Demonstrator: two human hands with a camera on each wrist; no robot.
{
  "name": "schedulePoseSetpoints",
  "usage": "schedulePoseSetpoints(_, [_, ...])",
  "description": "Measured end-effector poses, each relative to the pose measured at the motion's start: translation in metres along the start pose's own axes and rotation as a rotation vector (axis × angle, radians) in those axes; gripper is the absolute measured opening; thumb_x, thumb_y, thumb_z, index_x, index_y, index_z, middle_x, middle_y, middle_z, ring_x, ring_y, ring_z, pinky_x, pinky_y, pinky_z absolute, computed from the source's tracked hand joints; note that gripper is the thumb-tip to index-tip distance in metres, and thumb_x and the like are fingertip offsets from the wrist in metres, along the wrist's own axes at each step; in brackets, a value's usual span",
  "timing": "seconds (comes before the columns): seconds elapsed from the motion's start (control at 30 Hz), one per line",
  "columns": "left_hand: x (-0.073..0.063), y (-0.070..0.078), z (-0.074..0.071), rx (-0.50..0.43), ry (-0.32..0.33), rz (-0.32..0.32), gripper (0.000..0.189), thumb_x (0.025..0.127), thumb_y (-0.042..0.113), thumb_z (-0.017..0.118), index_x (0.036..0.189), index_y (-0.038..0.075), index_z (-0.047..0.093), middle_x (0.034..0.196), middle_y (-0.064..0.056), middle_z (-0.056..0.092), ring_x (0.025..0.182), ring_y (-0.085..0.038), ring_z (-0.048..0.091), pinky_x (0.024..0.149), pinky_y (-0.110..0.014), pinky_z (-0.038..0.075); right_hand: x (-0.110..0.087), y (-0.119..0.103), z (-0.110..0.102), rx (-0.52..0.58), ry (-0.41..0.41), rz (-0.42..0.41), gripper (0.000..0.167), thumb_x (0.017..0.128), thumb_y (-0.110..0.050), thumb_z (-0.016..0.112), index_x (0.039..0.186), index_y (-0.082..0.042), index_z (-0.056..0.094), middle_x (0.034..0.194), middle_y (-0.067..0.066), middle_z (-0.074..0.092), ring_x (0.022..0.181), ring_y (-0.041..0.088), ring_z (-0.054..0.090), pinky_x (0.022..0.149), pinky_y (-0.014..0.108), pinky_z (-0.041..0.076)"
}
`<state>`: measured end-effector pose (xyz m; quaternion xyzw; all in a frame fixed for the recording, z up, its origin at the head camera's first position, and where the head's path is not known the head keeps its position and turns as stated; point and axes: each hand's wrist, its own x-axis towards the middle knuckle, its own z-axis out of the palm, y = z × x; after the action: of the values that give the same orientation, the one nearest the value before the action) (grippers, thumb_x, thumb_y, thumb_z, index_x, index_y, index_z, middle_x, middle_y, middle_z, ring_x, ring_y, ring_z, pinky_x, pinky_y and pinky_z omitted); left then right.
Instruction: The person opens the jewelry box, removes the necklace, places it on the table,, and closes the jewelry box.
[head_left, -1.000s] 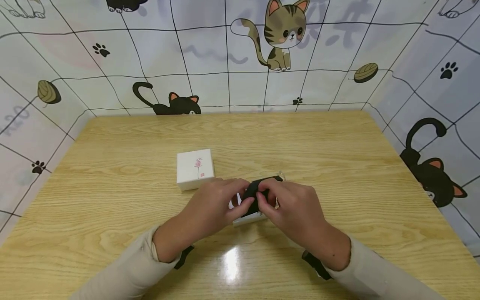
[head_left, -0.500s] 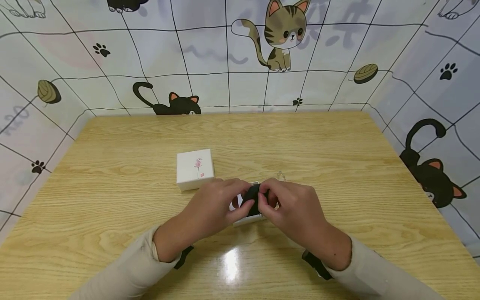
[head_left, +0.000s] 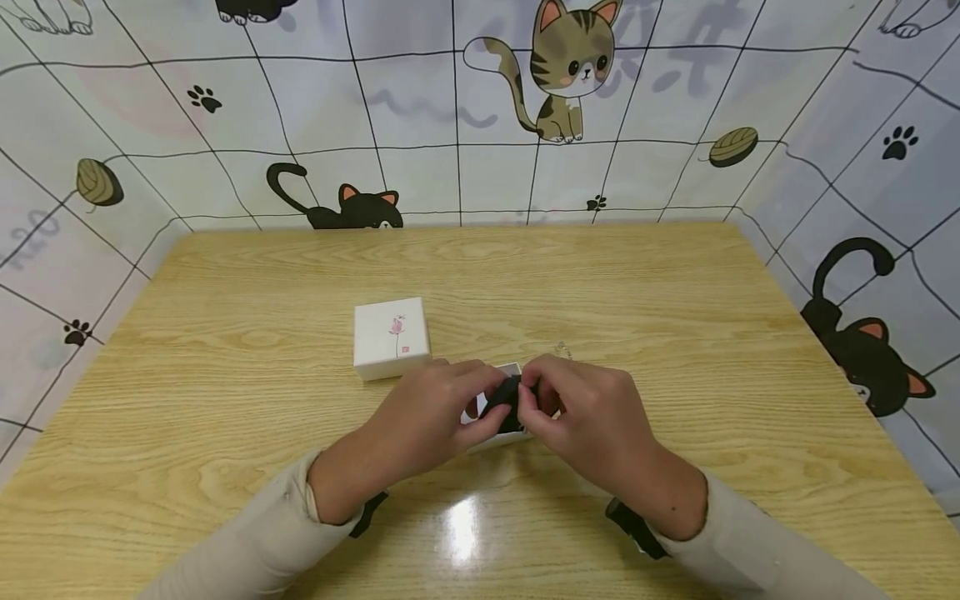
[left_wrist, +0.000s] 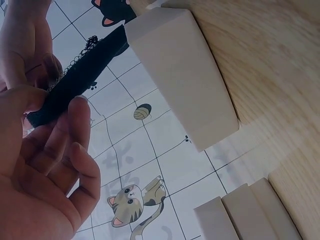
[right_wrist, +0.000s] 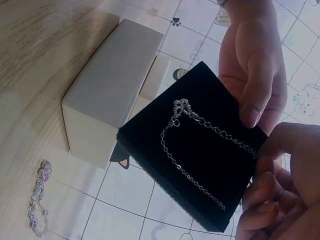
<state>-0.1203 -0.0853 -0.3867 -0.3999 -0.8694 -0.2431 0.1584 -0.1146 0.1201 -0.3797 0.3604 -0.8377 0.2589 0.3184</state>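
Note:
Both hands hold a flat black velvet jewelry pad [head_left: 504, 405] above an uncovered white box [head_left: 498, 443]. My left hand [head_left: 427, 421] pinches the pad's left side between thumb and fingers. My right hand [head_left: 588, 408] pinches it at the right, near one end of a silver chain [right_wrist: 182, 167]. In the right wrist view the chain loops across the pad's face, with a knotted clump of links near one edge. The pad [left_wrist: 80, 75] appears edge-on and tilted in the left wrist view, beside the white box [left_wrist: 182, 75]. Right fingertips partly hide the chain's end.
A white box lid [head_left: 390, 337] with a pink flower print rests on the wooden table [head_left: 262, 333], behind my left hand. Another silver chain with a pinkish charm [right_wrist: 40, 197] lies on the table beyond my right hand. A cat-patterned cloth [head_left: 420, 108] surrounds the table.
The pad's far edge has come down and toward me, uncovering the box's back corner. My right hand has shifted slightly right; the left hand has barely moved.

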Motion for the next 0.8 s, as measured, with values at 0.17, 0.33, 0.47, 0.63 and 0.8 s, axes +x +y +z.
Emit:
schedulePoseSetpoints(0.17, [-0.0002,0.0001,-0.0004,0.0,-0.013,-0.008,0.008,0.089,0.019,0.073,0.095,0.014,0.069,0.082,0.008,0.07,0.062,-0.001,0.058,0.06,-0.014,0.043,0.0,0.0006,-0.0001,0.013,-0.004,0.003,0.011,0.074,-0.003,0.068,0.081,-0.009,0.063,0.058,-0.009,0.052,0.05,-0.003,0.039,0.044,0.012,0.032])
schedulePoseSetpoints(0.33, [-0.0006,0.0003,-0.0004,0.01,-0.009,-0.008,0.009,0.089,0.019,0.074,0.095,0.015,0.069,0.084,0.008,0.071,0.063,-0.001,0.058,0.06,-0.016,0.043,-0.0001,0.0011,0.0002,0.035,-0.018,0.002,0.011,0.076,-0.003,0.068,0.086,-0.008,0.067,0.06,-0.007,0.054,0.051,-0.002,0.04,0.046,0.012,0.034])
schedulePoseSetpoints(0.47, [-0.0008,-0.0001,-0.0001,0.024,0.003,0.001,0.008,0.088,0.019,0.074,0.094,0.015,0.069,0.084,0.009,0.07,0.062,0.0,0.058,0.06,-0.018,0.043,-0.0004,0.0014,0.0007,0.046,-0.02,-0.01,0.012,0.076,0.0,0.069,0.084,-0.008,0.068,0.062,-0.007,0.055,0.053,-0.002,0.043,0.046,0.012,0.036])
schedulePoseSetpoints(0.63, [-0.0008,-0.0003,0.0001,0.021,-0.002,0.002,0.008,0.089,0.019,0.073,0.094,0.015,0.069,0.083,0.009,0.07,0.062,0.0,0.058,0.06,-0.018,0.042,-0.0004,0.0017,0.0005,0.058,-0.029,0.0,0.012,0.076,0.001,0.07,0.083,-0.008,0.067,0.062,-0.006,0.056,0.052,-0.001,0.044,0.047,0.012,0.037])
schedulePoseSetpoints(0.8, [-0.0006,0.0001,-0.0007,0.01,-0.017,0.001,0.01,0.089,0.02,0.073,0.096,0.014,0.07,0.082,0.008,0.071,0.062,-0.001,0.059,0.06,-0.018,0.043,0.0002,0.0016,0.0,0.087,-0.039,0.034,0.012,0.076,0.002,0.067,0.085,-0.007,0.065,0.06,-0.007,0.057,0.052,-0.001,0.048,0.049,0.012,0.04])
